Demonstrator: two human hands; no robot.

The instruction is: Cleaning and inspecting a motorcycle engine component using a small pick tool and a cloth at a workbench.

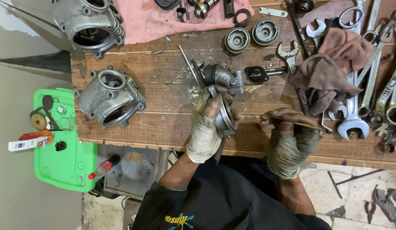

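Two grey engine casings [109,97] sit at the upper left beside a pink cloth [164,19]. Spanners [368,85] and a brown rag [330,68] crowd the right; a green tray [64,166] lies lower left.

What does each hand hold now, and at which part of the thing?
The left hand grips a grey metal engine part at its round lower flange, thumb across the face. The right hand pinches a thin metal rod near one end.

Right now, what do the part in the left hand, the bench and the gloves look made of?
Part in the left hand: dull grey cast metal, probably aluminium. Bench: bare, stained wooden planks with visible grain. Gloves, as on the right hand: grimy knitted fabric, fingertips exposed.
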